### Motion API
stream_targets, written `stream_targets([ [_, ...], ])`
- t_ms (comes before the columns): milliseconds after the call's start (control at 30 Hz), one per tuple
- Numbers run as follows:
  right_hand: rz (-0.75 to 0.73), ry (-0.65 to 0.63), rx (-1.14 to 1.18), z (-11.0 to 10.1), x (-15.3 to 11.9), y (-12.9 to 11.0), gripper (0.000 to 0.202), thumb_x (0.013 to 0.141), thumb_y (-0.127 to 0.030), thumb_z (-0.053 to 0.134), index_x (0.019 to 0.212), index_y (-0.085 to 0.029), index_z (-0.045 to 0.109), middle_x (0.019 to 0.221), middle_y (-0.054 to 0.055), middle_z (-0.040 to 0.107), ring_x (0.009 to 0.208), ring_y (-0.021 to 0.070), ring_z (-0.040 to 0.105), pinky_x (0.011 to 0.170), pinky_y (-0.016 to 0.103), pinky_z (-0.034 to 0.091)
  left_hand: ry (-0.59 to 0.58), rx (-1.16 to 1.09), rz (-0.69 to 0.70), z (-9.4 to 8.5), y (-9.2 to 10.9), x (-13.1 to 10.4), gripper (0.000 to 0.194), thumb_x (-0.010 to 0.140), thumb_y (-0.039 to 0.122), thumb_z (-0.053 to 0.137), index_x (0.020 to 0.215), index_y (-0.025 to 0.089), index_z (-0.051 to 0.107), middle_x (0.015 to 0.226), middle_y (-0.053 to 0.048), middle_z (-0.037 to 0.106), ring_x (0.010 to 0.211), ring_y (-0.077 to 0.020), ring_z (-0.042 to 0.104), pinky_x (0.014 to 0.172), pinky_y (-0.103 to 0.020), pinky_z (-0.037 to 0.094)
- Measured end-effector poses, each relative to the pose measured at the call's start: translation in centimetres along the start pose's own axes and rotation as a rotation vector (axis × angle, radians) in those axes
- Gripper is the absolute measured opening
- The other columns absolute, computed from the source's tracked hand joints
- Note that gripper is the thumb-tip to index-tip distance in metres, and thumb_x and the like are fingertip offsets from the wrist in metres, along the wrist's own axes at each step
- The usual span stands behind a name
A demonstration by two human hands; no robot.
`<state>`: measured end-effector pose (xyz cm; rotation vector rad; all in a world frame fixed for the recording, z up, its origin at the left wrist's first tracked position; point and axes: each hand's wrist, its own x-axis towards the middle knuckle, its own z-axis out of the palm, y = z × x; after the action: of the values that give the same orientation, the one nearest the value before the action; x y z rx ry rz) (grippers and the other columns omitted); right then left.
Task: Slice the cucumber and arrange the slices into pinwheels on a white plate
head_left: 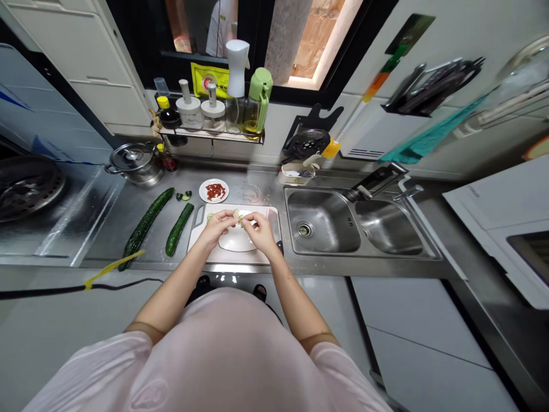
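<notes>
Over a white plate point(237, 245), my left hand point(218, 226) pinches a pale cucumber slice point(235, 214). Close beside it, my right hand point(259, 231) has its fingertips pressed together at more pale green cucumber pieces, partly hidden by the fingers. The plate rests on a white cutting board point(205, 234), where some green slices show behind my left fingers. To the left lie a long cucumber point(148, 228) and a shorter cut cucumber point(179, 231). Small cucumber ends point(186, 197) sit behind the shorter one. A small plate point(214, 199) of chopped red pieces stands behind the board.
A double sink point(323, 220) with a faucet point(407, 190) is to the right. At the back left stands a lidded steel pot point(136, 163). A wall shelf point(210, 135) carries bottles and jars. A black cable point(47, 292) with a yellow tie crosses at left.
</notes>
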<state>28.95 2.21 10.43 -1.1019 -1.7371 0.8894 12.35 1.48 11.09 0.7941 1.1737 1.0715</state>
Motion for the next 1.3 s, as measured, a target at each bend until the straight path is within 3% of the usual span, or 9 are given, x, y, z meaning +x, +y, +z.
stream_targets([
  [267,0.036,0.003,-0.007,0.3,0.0,0.5,0.017,0.084,-0.034,0.057,0.077,-0.019,0.063,0.082,0.002,0.065,0.084,0.0158,0.057,0.067,0.026,0.044,0.023,0.015,0.124,0.2,-0.3,0.2,0.04,0.054,0.034,0.081,0.085,0.015,0.065,0.069,0.002,0.063,0.056,-0.0063,0.05,0.05,-0.018,0.03],
  [667,0.158,-0.068,0.054,0.6,-0.4,2.1,0.021,0.081,-0.037,0.057,0.077,-0.018,0.061,0.072,0.0,0.063,0.067,0.0125,0.056,0.065,0.024,0.043,0.062,-0.001,0.141,0.7,-1.7,0.9,0.039,0.051,0.03,0.08,0.082,0.015,0.061,0.066,0.003,0.061,0.059,-0.0083,0.053,0.058,-0.021,0.039],
  [867,0.231,-0.158,-0.059,1.0,-0.9,4.8,0.016,0.08,-0.031,0.057,0.075,-0.017,0.063,0.071,0.0,0.064,0.066,0.0127,0.056,0.065,0.023,0.042,0.063,0.113,0.068,-0.4,-4.3,2.2,0.035,0.054,0.031,0.077,0.082,0.016,0.062,0.064,0.002,0.061,0.058,-0.0094,0.052,0.053,-0.02,0.036],
  [1100,0.383,-0.283,-0.212,2.4,-2.3,8.6,0.011,0.077,-0.021,0.058,0.075,-0.016,0.067,0.074,0.001,0.068,0.069,0.0133,0.058,0.064,0.021,0.04,0.058,0.239,-0.005,-2.1,-9.4,4.6,0.03,0.051,0.03,0.076,0.074,0.015,0.063,0.069,-0.001,0.063,0.063,-0.0113,0.056,0.061,-0.022,0.041],
  [1300,0.485,-0.384,-0.368,3.4,-3.2,9.6,0.014,0.081,-0.024,0.057,0.078,-0.015,0.068,0.079,0.004,0.069,0.075,0.0139,0.06,0.065,0.02,0.039,0.102,0.678,-0.048,-2.9,-11.7,5.1,0.022,0.063,0.026,0.07,0.084,0.018,0.067,0.067,0.002,0.064,0.061,-0.0119,0.055,0.06,-0.023,0.04],
])
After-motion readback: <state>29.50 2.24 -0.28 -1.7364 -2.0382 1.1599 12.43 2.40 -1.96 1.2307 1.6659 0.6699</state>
